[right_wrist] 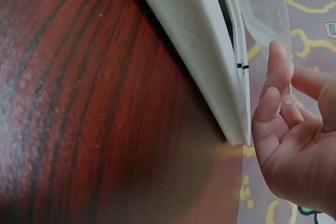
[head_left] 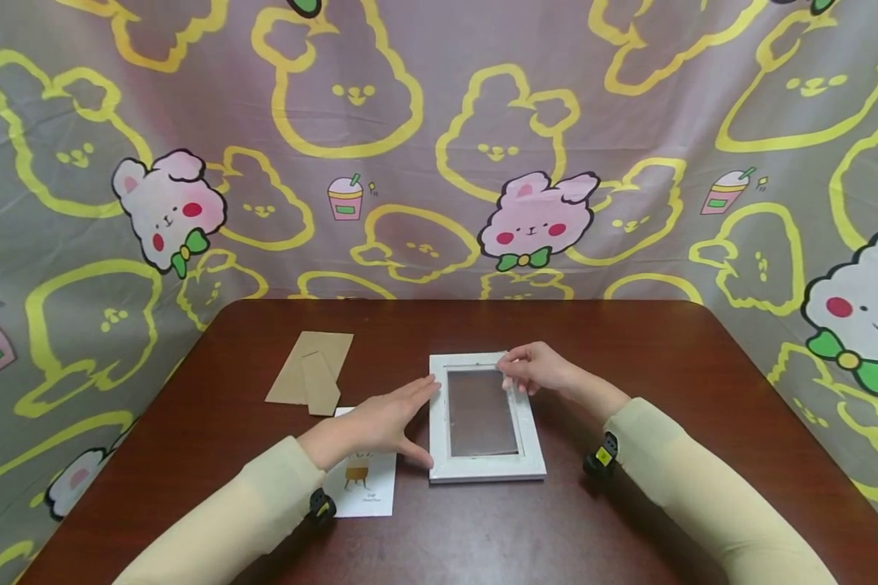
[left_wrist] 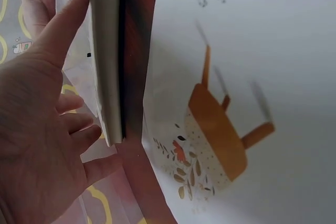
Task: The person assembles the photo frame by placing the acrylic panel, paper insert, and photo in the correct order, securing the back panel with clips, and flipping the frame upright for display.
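A white picture frame (head_left: pixel 486 469) lies on the table with its inner opening facing up. My right hand (head_left: pixel 537 370), at the frame's upper right corner, pinches a clear plastic sheet (right_wrist: pixel 265 9) between thumb and fingers; the right wrist view shows the sheet raised at an angle above the frame's edge. Along the frame's left side, my left hand (head_left: pixel 376 418) touches the border with fingers and thumb spread and fairly straight. Partly under the left wrist is a white printed card (head_left: pixel 376 497) with a drawing of a brown planter on legs.
A brown backing board (head_left: pixel 293 374) with a fold-out stand (head_left: pixel 322 386) lies at the left, beyond the card. The dark wooden table (head_left: pixel 629 357) ends at a patterned cloth backdrop (head_left: pixel 424 179) that surrounds the back and sides.
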